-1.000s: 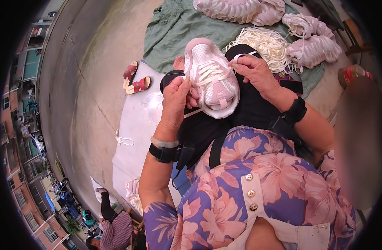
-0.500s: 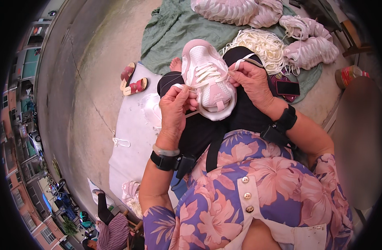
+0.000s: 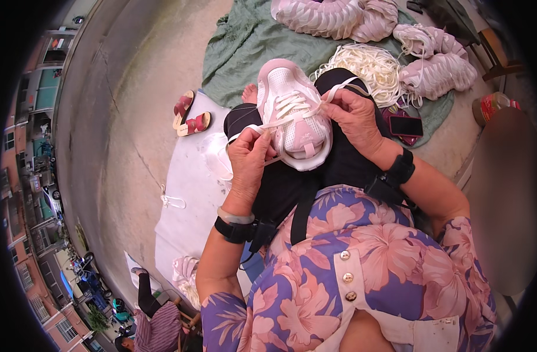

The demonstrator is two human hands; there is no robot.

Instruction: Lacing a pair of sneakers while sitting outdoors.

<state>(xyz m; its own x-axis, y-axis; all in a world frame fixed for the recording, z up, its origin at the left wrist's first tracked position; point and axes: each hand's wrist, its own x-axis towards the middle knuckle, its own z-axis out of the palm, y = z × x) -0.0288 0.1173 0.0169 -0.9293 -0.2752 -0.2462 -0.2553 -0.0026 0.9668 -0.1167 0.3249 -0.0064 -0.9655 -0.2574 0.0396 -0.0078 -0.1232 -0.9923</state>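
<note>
A pink and white sneaker (image 3: 298,132) rests between my knees, its toe pointing away and its heel toward me. White laces (image 3: 291,107) cross over its tongue. On the left side of the shoe, my left hand (image 3: 250,151) pinches one lace, which lies across the shoe front. My right hand (image 3: 352,114) pinches a lace at the right side, by the upper eyelets, and a loose length loops out above its fingers. Both hands are closed on lace, close to the shoe's edges. The fingertips partly hide the lace ends.
A heap of white laces (image 3: 368,67) lies beyond my right knee on a green cloth (image 3: 239,53), near bundled pink shoe pieces (image 3: 438,73). A phone (image 3: 405,125) lies at the right. Red sandals (image 3: 193,124) sit left. Another person (image 3: 157,328) sits at lower left.
My left hand has shifted slightly right and down, and the lace across the shoe looks straighter. My right hand has barely moved.
</note>
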